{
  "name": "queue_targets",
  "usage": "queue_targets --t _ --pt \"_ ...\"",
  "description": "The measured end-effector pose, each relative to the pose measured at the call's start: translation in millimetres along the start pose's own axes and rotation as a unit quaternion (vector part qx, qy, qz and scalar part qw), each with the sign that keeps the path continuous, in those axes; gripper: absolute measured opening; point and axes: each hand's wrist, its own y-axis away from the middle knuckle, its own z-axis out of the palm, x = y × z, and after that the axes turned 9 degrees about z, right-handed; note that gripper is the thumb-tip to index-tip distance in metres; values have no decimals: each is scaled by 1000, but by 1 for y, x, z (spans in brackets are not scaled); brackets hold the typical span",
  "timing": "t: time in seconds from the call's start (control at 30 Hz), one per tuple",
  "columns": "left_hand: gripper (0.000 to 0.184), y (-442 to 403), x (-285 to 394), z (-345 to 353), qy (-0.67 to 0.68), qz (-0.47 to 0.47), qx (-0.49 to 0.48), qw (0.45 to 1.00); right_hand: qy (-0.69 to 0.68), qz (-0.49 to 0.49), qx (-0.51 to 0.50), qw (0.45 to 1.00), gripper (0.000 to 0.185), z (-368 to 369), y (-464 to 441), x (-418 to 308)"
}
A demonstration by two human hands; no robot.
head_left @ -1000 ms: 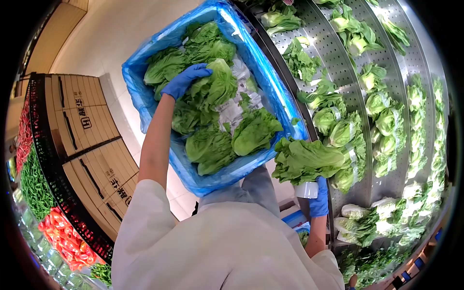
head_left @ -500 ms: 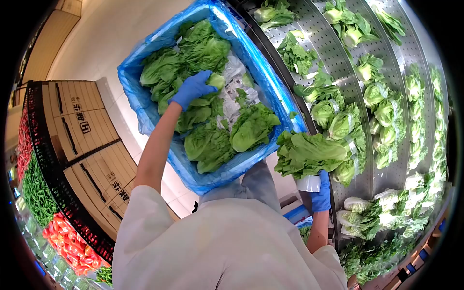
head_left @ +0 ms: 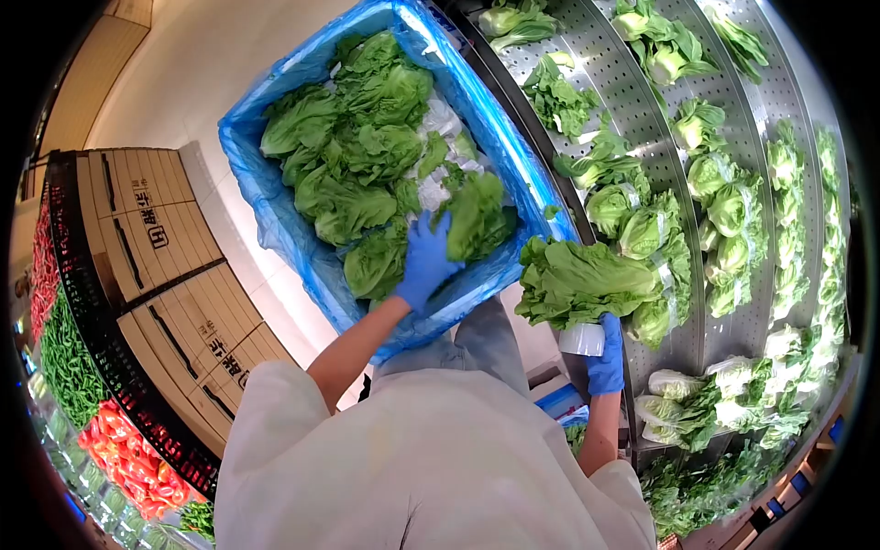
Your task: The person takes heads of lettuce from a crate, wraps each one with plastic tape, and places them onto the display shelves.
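While our right hand (head_left: 607, 357) grips a roll (head_left: 583, 340) beneath one lettuce (head_left: 587, 280), probably supporting both, our left hand (head_left: 428, 261) touches a second lettuce (head_left: 477, 215) inside the bin (head_left: 257, 197); whether its fingers grip, we cannot tell.

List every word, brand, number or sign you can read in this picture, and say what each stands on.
"联华", apparently, sideways beside an H-like mark: upper wood-coloured panel.
"联华", apparently, with a similar mark: lower wood-coloured panel.
Smaller characters on both panels: too small to read.
Blue box by the legs: too blurred to read.
White roll at the right hand: no text visible.
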Motion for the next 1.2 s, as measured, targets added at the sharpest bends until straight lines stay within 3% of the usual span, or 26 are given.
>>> queue_targets --t 0.03,0.07,0.1,0.13,0.2,0.23,0.3,0.43,0.47,0.5,0.57,0.63,0.73,0.77,0.8,0.87,0.9,0.93,1.0,1.07,1.13,1.2 --pt "87 -8 -21 28 175 -48 24 983 3 5 -4 1000 39 5 2 -4" --pt "83 -15 -37 42 344 -94 48 933 4 4 -5 1000 39 11 2 -8" --pt "71 -22 -35 1 467 -158 -21 870 14 1 -17 1000 39 17 0 -11" --pt "71 -25 -44 -8 467 -157 -20 870 23 -2 -29 999 38 26 -1 -16" --pt "61 -26 -63 -21 713 -158 -18 683 29 -1 -44 999 39 53 -3 -32" --pt "61 -22 -65 -41 712 -159 -17 684 83 38 -63 994 40 61 -8 -38" --pt "58 -10 -69 -86 761 -207 4 615 139 76 -87 984 41 80 -28 -41" --pt "66 17 -97 -133 707 -199 94 672 320 149 -161 922 47 133 -79 -23" --pt "70 21 -112 -137 559 -141 146 804 320 147 -169 921 47 144 -96 -14" --pt "75 25 -122 -142 384 -78 192 900 363 161 -219 891 43 154 -117 0" --pt "78 31 -118 -174 325 -66 224 916 407 168 -281 853 39 176 -140 20" --pt "80 35 -113 -202 245 -46 251 935 371 298 -229 849 46 196 -150 34" --pt "80 35 -101 -231 282 -58 204 936 414 209 -226 856 49 209 -156 41" --pt "74 35 -93 -244 341 -100 167 920 517 169 -205 814 56 210 -154 31" --pt "74 33 -88 -260 342 -104 168 919 556 79 -173 809 61 212 -132 13" --pt "67 22 -84 -289 426 -150 -30 891 555 -64 -170 812 74 213 -99 -31" --pt "67 15 -80 -302 404 -127 -101 900 516 -115 -201 825 81 215 -88 -54" --pt "67 9 -74 -308 408 -130 -96 899 459 -69 -253 849 89 224 -69 -79" --pt "60 -5 -60 -313 360 -127 -212 900 498 -100 -283 814 91 239 -46 -113" --pt "59 -15 -54 -303 376 -130 -232 888 724 -58 -278 628 90 274 8 -136" --pt "68 -22 -35 -304 554 -105 -291 773 720 -61 -311 617 87 270 -8 -116" --pt "59 -21 -36 -299 580 -98 -280 759 643 -76 -430 629 74 249 -57 -81"
